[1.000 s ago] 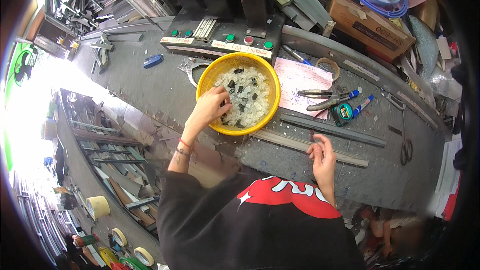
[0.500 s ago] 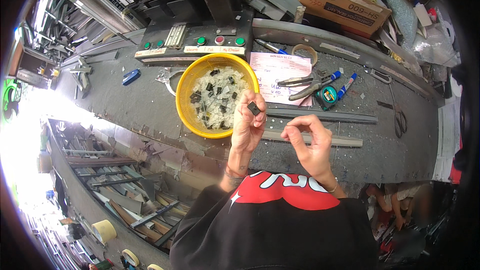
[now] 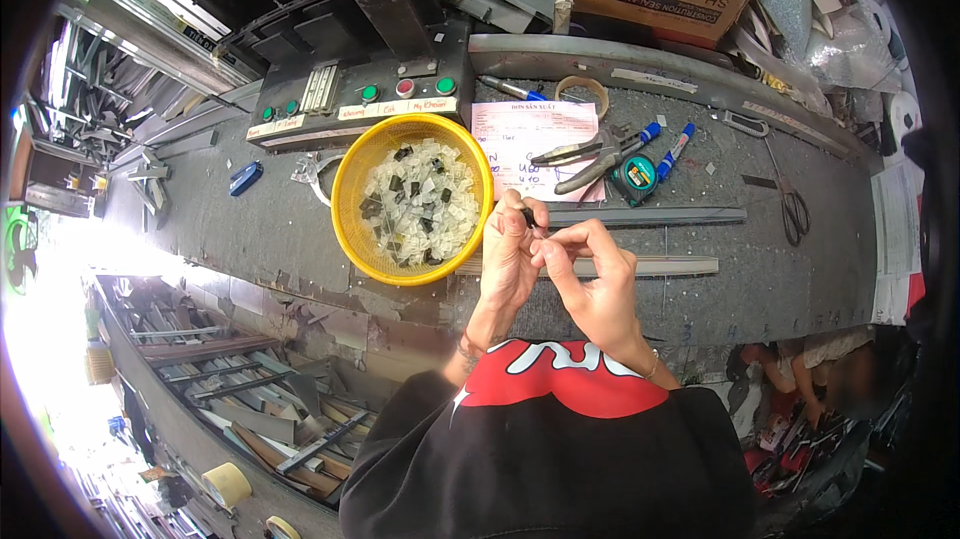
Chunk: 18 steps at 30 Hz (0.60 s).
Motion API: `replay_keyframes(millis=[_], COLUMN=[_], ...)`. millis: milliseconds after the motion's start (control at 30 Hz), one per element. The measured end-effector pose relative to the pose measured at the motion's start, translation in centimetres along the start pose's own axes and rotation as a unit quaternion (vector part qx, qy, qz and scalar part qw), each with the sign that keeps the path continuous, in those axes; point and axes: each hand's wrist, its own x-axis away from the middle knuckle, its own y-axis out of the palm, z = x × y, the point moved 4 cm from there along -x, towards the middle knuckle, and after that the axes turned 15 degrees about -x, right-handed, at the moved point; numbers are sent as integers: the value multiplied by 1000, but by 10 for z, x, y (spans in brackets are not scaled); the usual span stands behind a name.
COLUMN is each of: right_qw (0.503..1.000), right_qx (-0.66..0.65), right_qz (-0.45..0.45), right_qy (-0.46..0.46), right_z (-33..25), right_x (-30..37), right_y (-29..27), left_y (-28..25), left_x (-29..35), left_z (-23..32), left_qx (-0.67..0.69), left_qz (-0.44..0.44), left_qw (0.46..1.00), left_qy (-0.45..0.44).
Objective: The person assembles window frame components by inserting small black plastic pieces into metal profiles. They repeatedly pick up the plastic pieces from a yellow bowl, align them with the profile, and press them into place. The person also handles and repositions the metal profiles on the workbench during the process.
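Between the thumb and fingers of my left hand (image 3: 507,259) is a small black plastic piece (image 3: 528,217), partly covered by the fingertips. My right hand (image 3: 596,274) meets it there, thumb and forefinger pinched together close to the piece. Whatever that pinch holds is too small to make out. Just left of my hands stands a yellow plastic basket (image 3: 344,231), filled with many small clear pieces (image 3: 415,201) and some black ones. Behind my fingers, two long strips run to the right: a grey profile (image 3: 650,217) and a pale one (image 3: 665,266).
Beyond my hands lie a pink paper sheet (image 3: 520,125), pliers (image 3: 590,161), a green tape measure (image 3: 635,177) and blue markers (image 3: 676,151). Scissors (image 3: 795,214) rest further right. A button panel (image 3: 370,104) stands behind the basket. Another person's arm (image 3: 805,379) shows at lower right.
My right hand has moved left to meet my left hand, its thumb and forefinger now pinched at the black piece. The left hand has turned the piece. The whole view has shifted slightly.
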Motion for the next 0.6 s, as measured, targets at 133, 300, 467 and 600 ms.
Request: replay_keyframes(millis=[133, 300, 467, 600], right_qw=[999, 998, 998, 996], right_qx=[37, 43, 18, -6], right_qz=[3, 22, 14, 10], right_qy=[23, 38, 66, 85], right_z=[5, 10, 14, 16], right_x=[-2, -5, -8, -8], right_y=[-2, -6, -8, -9], left_y=[-3, -1, -1, -2], left_x=[-1, -1, -3, -1], left_z=[-1, -3, -1, -3], left_qx=[-83, -72, -69, -71], left_qz=[65, 101, 79, 47], left_qw=[994, 992, 994, 996], left_qy=[8, -14, -8, -27])
